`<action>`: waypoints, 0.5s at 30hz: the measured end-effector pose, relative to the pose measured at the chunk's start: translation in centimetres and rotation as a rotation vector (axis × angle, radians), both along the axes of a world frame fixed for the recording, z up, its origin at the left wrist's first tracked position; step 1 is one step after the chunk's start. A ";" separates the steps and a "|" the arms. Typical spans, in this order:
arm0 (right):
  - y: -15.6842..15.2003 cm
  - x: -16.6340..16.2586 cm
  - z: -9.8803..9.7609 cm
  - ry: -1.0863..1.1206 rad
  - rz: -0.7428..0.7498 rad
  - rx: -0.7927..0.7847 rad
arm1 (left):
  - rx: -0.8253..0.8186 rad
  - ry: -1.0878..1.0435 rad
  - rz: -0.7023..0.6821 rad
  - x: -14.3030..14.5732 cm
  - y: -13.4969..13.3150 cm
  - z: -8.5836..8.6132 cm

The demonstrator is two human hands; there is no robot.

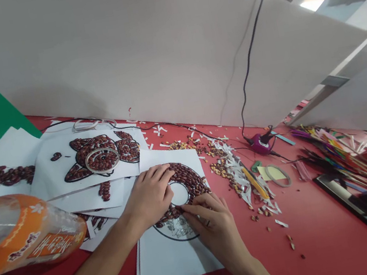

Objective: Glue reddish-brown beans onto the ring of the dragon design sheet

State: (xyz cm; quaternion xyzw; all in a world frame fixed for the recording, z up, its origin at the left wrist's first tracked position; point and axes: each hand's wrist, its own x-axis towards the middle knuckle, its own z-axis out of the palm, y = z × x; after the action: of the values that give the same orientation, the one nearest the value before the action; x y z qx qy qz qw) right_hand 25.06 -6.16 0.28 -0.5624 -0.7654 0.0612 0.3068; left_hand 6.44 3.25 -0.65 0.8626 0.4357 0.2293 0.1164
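A white sheet (176, 257) lies on the red table with a printed circle partly covered by a ring of dark red beans (190, 176). My left hand (149, 198) rests flat on the ring's left side, fingers stretched over the beans. My right hand (212, 222) presses its fingertips together at the ring's lower edge, where the beans meet the bare printed outline. Whether a bean sits under those fingertips is hidden.
Other bean pictures (101, 154) lie to the left, one under a tape roll (102, 159). A plastic bottle (22, 232) lies at the near left. Loose seeds and paper scraps (231, 167), a tape ring (277, 175), a glue gun (259, 143) and colored sticks (331, 149) sit right.
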 end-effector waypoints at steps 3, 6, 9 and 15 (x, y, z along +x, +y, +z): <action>-0.3 0.4 0.1 0.005 0.017 0.009 | -0.001 -0.005 -0.003 0.0 0.0 0.0; -0.7 0.7 0.4 -0.071 0.064 0.047 | -0.004 -0.007 -0.005 0.0 0.0 0.0; -0.9 0.8 0.8 -0.222 0.111 0.108 | -0.004 -0.004 0.001 0.0 -0.1 0.1; -0.9 0.9 1.3 -0.502 0.170 0.179 | -0.002 -0.006 -0.004 0.0 0.0 -0.1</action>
State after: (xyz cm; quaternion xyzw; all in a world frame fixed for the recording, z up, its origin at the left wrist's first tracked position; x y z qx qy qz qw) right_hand 25.95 -7.03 1.53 -0.4642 -0.8644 -0.1223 0.1495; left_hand 6.43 3.23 -0.73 0.8628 0.4336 0.2311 0.1188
